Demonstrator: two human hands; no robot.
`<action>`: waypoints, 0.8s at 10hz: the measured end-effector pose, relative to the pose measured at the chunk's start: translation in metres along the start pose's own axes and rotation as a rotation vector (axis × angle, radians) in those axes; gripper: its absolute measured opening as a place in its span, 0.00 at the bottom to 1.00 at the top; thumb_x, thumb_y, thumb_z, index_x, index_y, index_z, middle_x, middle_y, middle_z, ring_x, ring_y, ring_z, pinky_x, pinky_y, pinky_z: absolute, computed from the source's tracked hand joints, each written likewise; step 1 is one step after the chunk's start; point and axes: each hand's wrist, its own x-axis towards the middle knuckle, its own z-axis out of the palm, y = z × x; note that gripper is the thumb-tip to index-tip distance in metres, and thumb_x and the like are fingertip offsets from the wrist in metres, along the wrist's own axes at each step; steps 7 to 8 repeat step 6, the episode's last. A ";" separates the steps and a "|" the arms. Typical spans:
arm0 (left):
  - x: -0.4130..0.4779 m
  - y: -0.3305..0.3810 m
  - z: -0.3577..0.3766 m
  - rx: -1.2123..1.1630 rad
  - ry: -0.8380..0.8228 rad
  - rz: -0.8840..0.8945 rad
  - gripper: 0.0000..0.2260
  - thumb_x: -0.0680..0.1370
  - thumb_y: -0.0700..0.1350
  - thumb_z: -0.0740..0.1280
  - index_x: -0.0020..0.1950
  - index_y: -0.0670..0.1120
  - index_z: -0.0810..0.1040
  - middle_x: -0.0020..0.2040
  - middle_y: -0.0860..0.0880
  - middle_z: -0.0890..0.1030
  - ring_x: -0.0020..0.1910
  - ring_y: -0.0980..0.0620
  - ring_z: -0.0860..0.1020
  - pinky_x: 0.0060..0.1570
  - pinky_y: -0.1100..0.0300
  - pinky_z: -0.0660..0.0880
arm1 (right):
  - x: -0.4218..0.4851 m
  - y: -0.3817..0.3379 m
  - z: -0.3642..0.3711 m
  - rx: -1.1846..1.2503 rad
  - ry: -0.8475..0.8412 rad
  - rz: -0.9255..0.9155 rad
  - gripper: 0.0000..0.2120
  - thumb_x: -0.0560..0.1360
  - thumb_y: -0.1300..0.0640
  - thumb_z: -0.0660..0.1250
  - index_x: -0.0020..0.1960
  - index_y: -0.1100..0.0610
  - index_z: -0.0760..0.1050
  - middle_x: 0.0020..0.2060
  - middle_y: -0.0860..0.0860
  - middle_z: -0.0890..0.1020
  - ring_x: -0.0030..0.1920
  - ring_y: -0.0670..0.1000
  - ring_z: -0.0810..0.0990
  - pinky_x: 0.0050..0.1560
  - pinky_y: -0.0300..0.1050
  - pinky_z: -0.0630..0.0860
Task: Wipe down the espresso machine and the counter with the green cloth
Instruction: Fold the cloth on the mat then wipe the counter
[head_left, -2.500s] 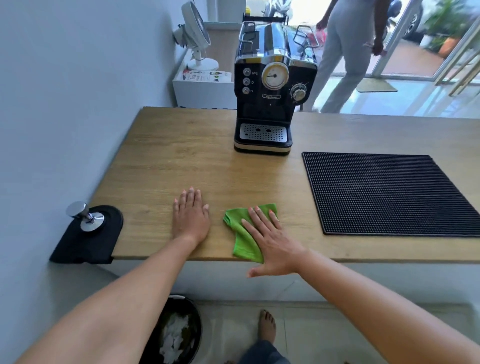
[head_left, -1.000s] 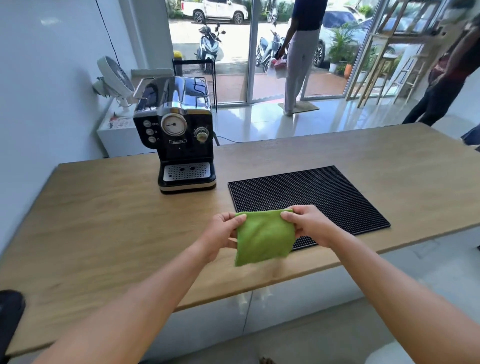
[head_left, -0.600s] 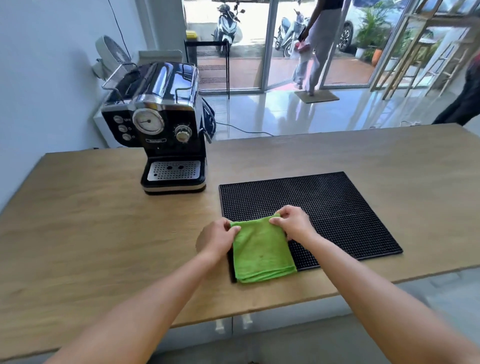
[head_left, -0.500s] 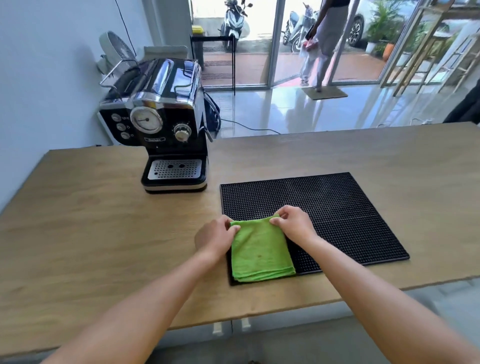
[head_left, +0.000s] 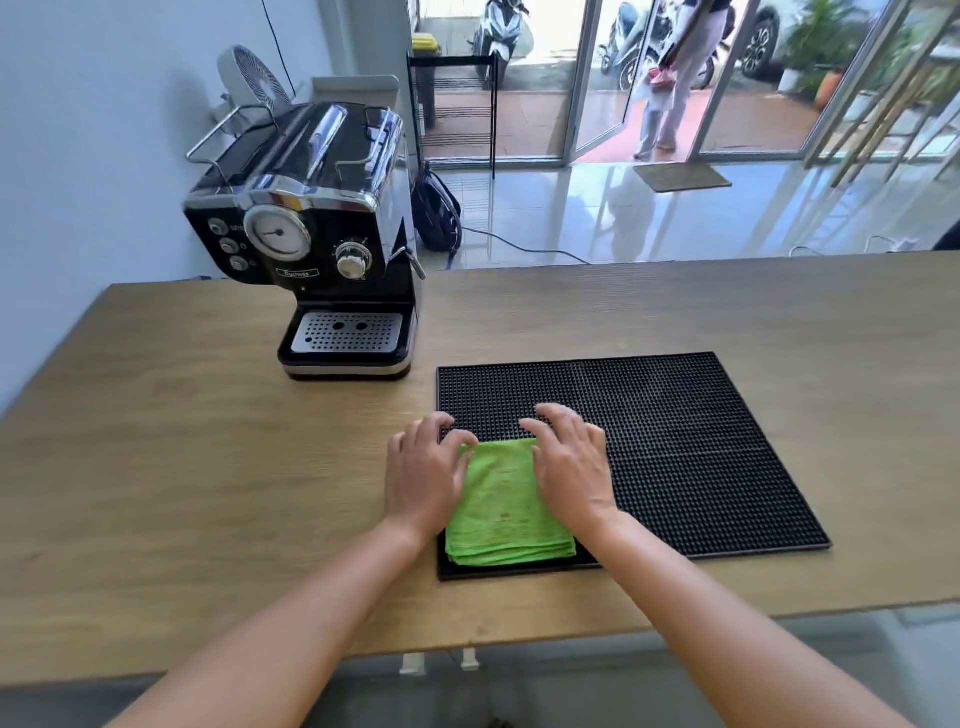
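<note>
The green cloth lies folded flat on the near-left corner of a black rubber mat. My left hand rests flat along the cloth's left edge, fingers spread. My right hand lies flat over its right side, fingers apart and reaching onto the mat. Neither hand grips the cloth. The black and chrome espresso machine stands upright at the back left of the wooden counter, well beyond both hands.
A grey wall runs along the counter's left side. A white fan sits behind the machine. Beyond the counter is a glossy floor, a dark backpack and glass doors, where a person stands.
The cloth, held up between both hands a second ago, now lies on the mat. My fingers have let go of its far corners and opened flat on either side.
</note>
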 end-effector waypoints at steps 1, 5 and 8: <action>-0.010 0.003 0.006 0.020 -0.067 0.153 0.17 0.78 0.54 0.60 0.63 0.53 0.78 0.64 0.53 0.77 0.67 0.51 0.73 0.70 0.49 0.58 | -0.012 -0.009 0.006 -0.006 -0.057 -0.051 0.20 0.77 0.51 0.58 0.65 0.56 0.77 0.66 0.53 0.78 0.70 0.54 0.73 0.68 0.51 0.60; -0.012 -0.005 -0.009 0.026 -0.540 0.093 0.30 0.80 0.63 0.46 0.79 0.54 0.43 0.79 0.52 0.42 0.78 0.50 0.39 0.75 0.43 0.39 | -0.016 -0.026 0.001 -0.110 -0.483 0.213 0.34 0.79 0.37 0.38 0.81 0.53 0.47 0.80 0.47 0.45 0.79 0.47 0.39 0.76 0.58 0.39; -0.014 -0.035 -0.023 0.006 -0.456 -0.009 0.29 0.81 0.62 0.46 0.79 0.52 0.45 0.79 0.51 0.43 0.78 0.50 0.41 0.76 0.45 0.41 | -0.005 -0.062 -0.006 -0.148 -0.437 0.216 0.31 0.83 0.40 0.43 0.81 0.54 0.45 0.80 0.49 0.43 0.79 0.49 0.38 0.76 0.58 0.40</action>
